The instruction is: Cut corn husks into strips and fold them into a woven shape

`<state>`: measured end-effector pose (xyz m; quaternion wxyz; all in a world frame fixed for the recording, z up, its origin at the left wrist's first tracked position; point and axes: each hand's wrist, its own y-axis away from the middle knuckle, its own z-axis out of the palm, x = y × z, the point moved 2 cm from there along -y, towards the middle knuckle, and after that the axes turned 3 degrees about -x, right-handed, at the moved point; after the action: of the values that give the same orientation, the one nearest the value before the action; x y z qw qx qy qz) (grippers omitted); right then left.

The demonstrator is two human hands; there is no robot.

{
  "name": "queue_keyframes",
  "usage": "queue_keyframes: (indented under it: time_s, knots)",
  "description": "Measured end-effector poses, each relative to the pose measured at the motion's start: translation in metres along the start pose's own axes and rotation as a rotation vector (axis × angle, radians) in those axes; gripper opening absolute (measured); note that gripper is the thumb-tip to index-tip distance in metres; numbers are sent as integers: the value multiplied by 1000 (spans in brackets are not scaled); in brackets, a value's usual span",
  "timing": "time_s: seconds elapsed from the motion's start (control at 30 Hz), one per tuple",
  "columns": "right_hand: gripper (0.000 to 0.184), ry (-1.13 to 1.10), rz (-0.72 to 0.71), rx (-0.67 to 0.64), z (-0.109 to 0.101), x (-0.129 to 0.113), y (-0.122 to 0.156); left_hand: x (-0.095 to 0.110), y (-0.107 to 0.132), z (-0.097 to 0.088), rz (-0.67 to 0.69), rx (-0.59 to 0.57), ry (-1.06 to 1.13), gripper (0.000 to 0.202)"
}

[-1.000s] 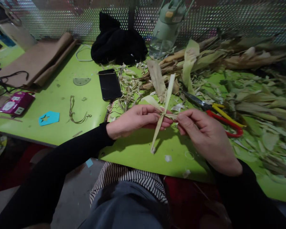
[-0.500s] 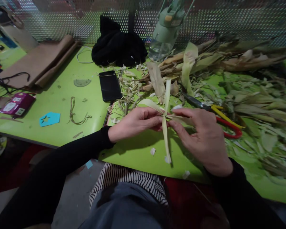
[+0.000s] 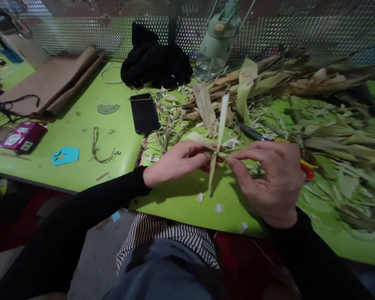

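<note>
A cross of pale corn husk strips (image 3: 221, 121) is held above the front part of the green table, its strips meeting at a small knot. My left hand (image 3: 186, 160) pinches the cross near its centre from the left, one husk strip curving up over the fingers. From the right, my right hand (image 3: 268, 179) grips a husk strip close to the knot between thumb and index finger. Behind that hand lie scissors (image 3: 256, 133) with red and yellow handles, partly covered by it. Small husk scraps (image 3: 219, 208) dot the table below.
Husk piles (image 3: 340, 141) and dry leaves spread over the right and back. A phone (image 3: 144, 112), a black cloth (image 3: 156, 60) and a green bottle (image 3: 217, 46) stand or lie behind. Leftward are brown paper (image 3: 54, 79), a protractor (image 3: 108, 108), a blue paper tag (image 3: 65, 156) and a purple box (image 3: 23, 136).
The cross has turned, its upper strip leaning right and its lower strip swinging left. My right hand has shifted slightly right, now pinching a strip and covering more of the scissors.
</note>
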<state>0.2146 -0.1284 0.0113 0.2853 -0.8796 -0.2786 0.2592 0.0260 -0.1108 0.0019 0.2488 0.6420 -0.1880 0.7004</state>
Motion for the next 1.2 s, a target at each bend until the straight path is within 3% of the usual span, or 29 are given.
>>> queue_keyframes:
  time_s: [0.17, 0.43, 0.53, 0.63, 0.7, 0.77, 0.87, 0.97, 1.07, 1.13, 1.2]
  knots:
    - [12, -103, 38, -162, 10, -7, 2, -4, 1, 2, 26, 107, 74, 25]
    - [23, -702, 695, -229, 8, 4, -2, -8, -5, 2, -163, 44, 99, 36]
    - [25, -870, 836, -243, 10, 7, -1, -3, -2, 2, -201, 40, 69, 34]
    - [28, -930, 880, -234, 10, 6, 0, 1, 1, 2, -205, 26, 47, 29]
    - [28, -881, 817, -252, 10, 4, -1, 2, 1, 2, -177, 22, 40, 27]
    - [24, -723, 666, -287, 10, 0, -1, 2, 0, 1, -119, 34, 20, 28]
    - [16, -424, 309, -305, 12, -9, 0, -1, -2, -1, -26, 79, -58, 31]
    - [7, -197, -10, -192, 12, -14, 1, -5, -4, -4, -9, 102, -91, 25]
    - [11, 38, -65, -12, 8, -10, 0, -6, -6, -4, 6, 45, -8, 20]
    - [18, 85, -32, -59, 9, -6, -1, -7, -5, -3, 16, 10, 36, 20]
    - [23, 20, -7, -195, 11, -4, -2, -7, -5, -1, 13, 23, 46, 22]
